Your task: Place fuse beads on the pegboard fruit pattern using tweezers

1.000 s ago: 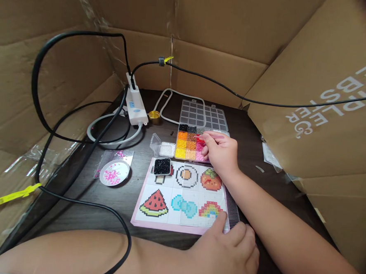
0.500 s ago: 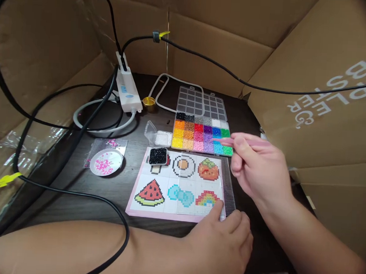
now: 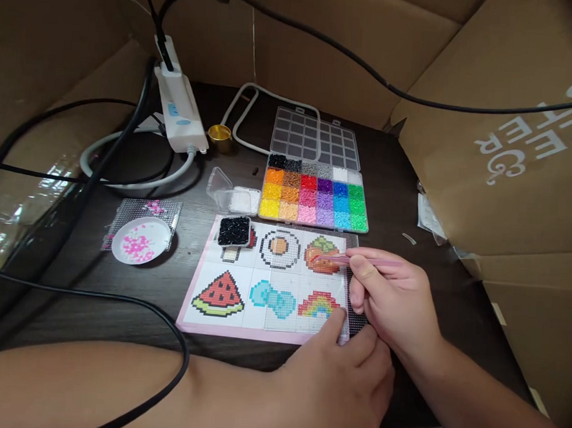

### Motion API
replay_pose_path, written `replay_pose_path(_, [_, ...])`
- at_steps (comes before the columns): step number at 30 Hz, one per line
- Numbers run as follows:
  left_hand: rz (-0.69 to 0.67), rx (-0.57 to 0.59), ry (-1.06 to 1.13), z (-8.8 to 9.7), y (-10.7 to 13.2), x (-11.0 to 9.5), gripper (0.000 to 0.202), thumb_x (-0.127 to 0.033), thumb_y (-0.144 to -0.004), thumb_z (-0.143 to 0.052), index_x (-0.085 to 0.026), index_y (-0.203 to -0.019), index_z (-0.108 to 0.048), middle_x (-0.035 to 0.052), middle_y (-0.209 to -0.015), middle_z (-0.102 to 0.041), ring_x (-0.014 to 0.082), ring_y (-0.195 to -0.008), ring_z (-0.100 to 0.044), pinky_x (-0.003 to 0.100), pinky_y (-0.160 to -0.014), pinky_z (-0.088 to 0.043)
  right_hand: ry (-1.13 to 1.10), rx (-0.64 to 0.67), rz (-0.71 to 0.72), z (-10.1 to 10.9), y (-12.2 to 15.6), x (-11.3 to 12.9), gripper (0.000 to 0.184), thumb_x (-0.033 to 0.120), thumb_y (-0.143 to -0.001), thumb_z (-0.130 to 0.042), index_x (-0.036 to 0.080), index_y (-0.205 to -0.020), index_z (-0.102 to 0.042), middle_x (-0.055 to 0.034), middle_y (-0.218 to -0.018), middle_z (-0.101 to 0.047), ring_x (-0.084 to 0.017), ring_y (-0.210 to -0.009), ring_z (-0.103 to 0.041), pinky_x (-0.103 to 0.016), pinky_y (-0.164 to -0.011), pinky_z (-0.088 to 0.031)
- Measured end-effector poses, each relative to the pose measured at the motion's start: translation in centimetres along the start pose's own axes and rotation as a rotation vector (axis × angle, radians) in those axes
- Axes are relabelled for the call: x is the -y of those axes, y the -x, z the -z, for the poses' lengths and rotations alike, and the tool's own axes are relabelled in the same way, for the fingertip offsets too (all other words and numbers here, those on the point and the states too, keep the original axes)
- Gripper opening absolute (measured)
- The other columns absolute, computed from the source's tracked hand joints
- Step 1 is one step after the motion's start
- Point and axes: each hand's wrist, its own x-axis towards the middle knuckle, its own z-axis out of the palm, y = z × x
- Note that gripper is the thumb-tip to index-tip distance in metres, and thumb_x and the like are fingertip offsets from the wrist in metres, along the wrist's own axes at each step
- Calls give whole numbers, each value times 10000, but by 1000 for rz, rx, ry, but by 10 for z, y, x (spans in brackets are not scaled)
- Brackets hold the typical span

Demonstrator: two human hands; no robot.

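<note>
My right hand (image 3: 397,292) is closed around pink tweezers (image 3: 361,260). Their tips are over the orange fruit pattern (image 3: 321,255), where several red beads show on a clear pegboard (image 3: 289,282); whether a bead is between the tips is too small to tell. Under the pegboard lies a pattern sheet (image 3: 210,261) with pixel pictures, including a watermelon, an egg and a rainbow. My left hand (image 3: 348,373) holds the pegboard's near right corner, one digit pressed on top and the other fingers curled. Beyond the sheet, a sectioned bead box (image 3: 316,193) stands open.
A small tub of black beads (image 3: 234,230) sits on the sheet, with a box of white beads (image 3: 245,200) behind it. A white dish of pink beads (image 3: 141,241) rests on another pegboard (image 3: 170,210). Black cables (image 3: 130,301), a power strip (image 3: 178,110) and cardboard walls surround the workspace.
My right hand has brought the tweezers from the bead box toward me, over the orange fruit pattern. My left hand stays at the pegboard's corner. The camera view has shifted slightly.
</note>
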Motion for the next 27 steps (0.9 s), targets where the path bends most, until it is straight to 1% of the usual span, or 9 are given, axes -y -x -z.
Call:
replay_pose_path(2, [-1,4,5,-1,-1,0,586,-549,-910,-499,-162,-1342,-577,107,-1404,-515,352,-1353,-327,607,-1088,-272,27,18,-1,0,0,1,238,400,-857,-691,170,-898,-734,15,-453,-589,-90,-367,-479,-201,-385,-418])
replay_pose_path(6, [-6,18,12,-1,-1,0,550,-527,-922,-482,-185,-1339,-586,82,-1402,-523,356,-1358,-321,611,-1098,-266,72,-3,-1,1,3,1,223,397,-855,-694,183,-892,-745,17,-450,-588,-85,-377,-492,-191,-397,-431])
replay_pose_path(11, [-12,22,5,0,1,0,565,-552,-913,-495,-192,-1339,-586,85,-1408,-509,368,-1351,-325,635,-1103,-248,69,-8,-10,1,4,1,225,409,-852,-695,193,-882,-751,9,-474,-605,-85,-383,-489,-193,-393,-436])
replay_pose_path(15, [-6,1,10,0,2,0,546,-531,-917,-498,-183,-1324,-598,90,-1389,-516,368,-1325,-355,646,-1116,-208,60,-11,-10,-1,4,2,216,400,-850,-698,192,-872,-752,15,-456,-589,-83,-375,-487,-189,-386,-435])
replay_pose_path(22, [-2,9,24,-1,1,0,576,-552,-895,-530,-175,-1325,-597,97,-1382,-522,364,-1321,-352,641,-1106,-229,50,-13,-7,-2,3,1,209,390,-851,-699,188,-876,-745,18,-455,-587,-81,-365,-483,-186,-373,-429])
replay_pose_path(27, [1,9,23,0,0,-1,550,-545,-897,-528,-194,-1313,-608,85,-1377,-526,358,-1330,-343,634,-1106,-239,58,-5,-5,-1,3,0,213,398,-853,-696,194,-888,-746,24,-456,-581,-85,-374,-485,-192,-381,-435])
